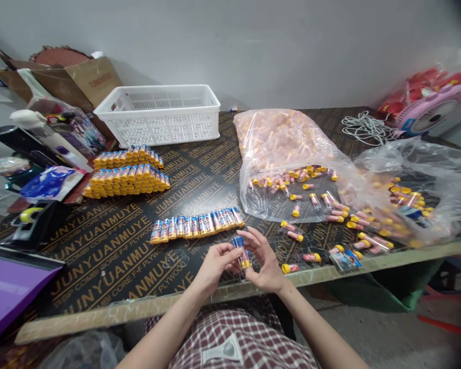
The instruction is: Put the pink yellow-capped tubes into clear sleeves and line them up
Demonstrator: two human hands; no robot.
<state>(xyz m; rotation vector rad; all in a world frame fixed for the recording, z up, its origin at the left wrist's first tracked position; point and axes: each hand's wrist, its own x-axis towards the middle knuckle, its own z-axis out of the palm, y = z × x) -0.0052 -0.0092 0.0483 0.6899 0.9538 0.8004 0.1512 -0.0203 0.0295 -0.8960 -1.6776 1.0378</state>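
Observation:
Near the table's front edge, both hands hold a small clear tube (242, 251) with a blue and yellow label. My left hand (218, 261) pinches it from the left, and my right hand (265, 261) wraps its fingers round it from the right. Just beyond the hands lies a row of labelled tubes (197, 225), side by side. Farther left, more labelled tubes are stacked in layers (126, 177), yellow ends facing forward. Unlabelled tubes with yellow caps (292, 233) lie loose to the right, spilling from a clear plastic bag (284, 133) full of them.
A white basket (165, 120) stands at the back. Bottles, a cardboard box (94, 82) and a tape dispenser (33, 220) are on the left, with a purple bin (13, 287) in front. At the right are a white cable (369, 128) and a pink fan (432, 115).

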